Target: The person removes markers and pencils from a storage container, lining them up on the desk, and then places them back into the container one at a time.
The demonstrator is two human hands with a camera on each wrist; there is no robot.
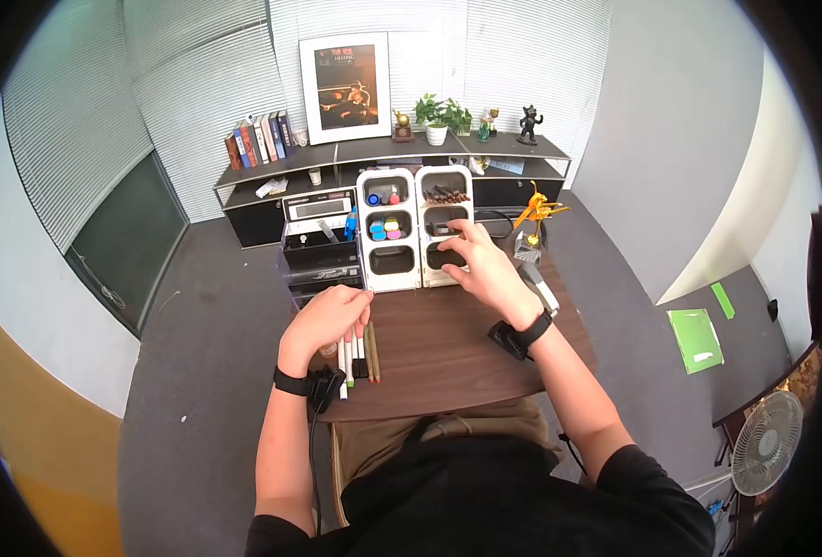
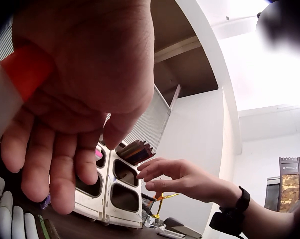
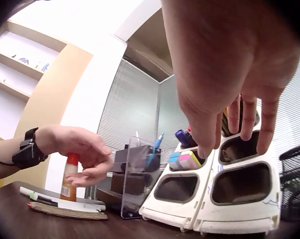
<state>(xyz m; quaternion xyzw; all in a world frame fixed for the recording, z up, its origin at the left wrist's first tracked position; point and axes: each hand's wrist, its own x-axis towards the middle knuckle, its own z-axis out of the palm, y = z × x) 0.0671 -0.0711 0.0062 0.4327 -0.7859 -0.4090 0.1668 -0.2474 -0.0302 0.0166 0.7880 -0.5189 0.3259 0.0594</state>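
Observation:
My left hand (image 1: 329, 320) hangs with relaxed fingers above a row of white pens (image 1: 349, 360) and brown pencils (image 1: 372, 353); its palm looks empty in the left wrist view. Beside it stands a bottle with a red cap (image 3: 72, 159). My right hand (image 1: 485, 269) is over the right white organizer (image 1: 420, 269), fingers spread and slightly bent, holding nothing visible. That organizer has dark pencils (image 1: 447, 196) in its top compartment; the lowest is partly hidden by the hand. The left organizer holds blue and red pens above and colourful highlighters (image 1: 385, 228) in the middle.
A clear and black desk rack (image 1: 323, 260) stands left of the organizers. To their right are a grey-white stapler-like object (image 1: 539, 286) and a yellow figure (image 1: 539, 212). Behind, a dark shelf (image 1: 337, 153) bears books, a framed picture and a plant.

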